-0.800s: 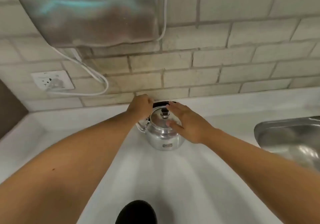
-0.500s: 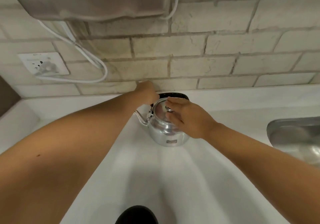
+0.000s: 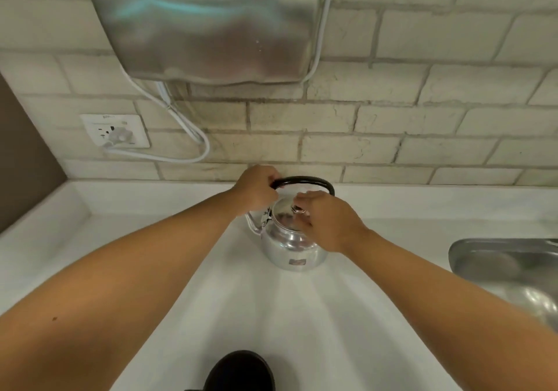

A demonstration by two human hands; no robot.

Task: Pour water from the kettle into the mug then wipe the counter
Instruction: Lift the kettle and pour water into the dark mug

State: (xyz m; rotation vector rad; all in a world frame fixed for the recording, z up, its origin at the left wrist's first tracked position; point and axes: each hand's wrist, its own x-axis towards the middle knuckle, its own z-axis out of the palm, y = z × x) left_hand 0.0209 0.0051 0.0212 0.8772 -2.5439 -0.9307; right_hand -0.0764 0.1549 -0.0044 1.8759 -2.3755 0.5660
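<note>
Two hands on one kettle [image 3: 291, 247] here, and I think the split makes sense. The left hand [image 3: 256, 190] has its grip wrapped closed around the left end of the black bail handle [image 3: 305, 181], which stands up over the pot. The right hand [image 3: 327, 220] sits over the lid [image 3: 285, 217], fingers pinched together at the little knob [image 3: 297, 209]; can't quite tell whether they're gripping the knob or just pressing the lid down.

My guess on the why: a swinging handle like that lets the body tip freely, so one hand carries and the other keeps the lid from sliding off, or it's about to come off to check the water level.

The kettle itself is sitting flat on the white worktop [image 3: 302, 315], close to the brick wall, spout [image 3: 253, 224] pointing left. Steel sink [image 3: 498, 258] is off to the right, well apart from it. Above there's a metal wall unit [image 3: 208, 22] with a white cable [image 3: 181, 125] looping down to the socket [image 3: 116, 131].

Something dark and rounded [image 3: 240, 371] at the bottom edge could be the mug, honestly can't tell. So pouring hasn't started, and I don't see any cloth for the wiping part.
</note>
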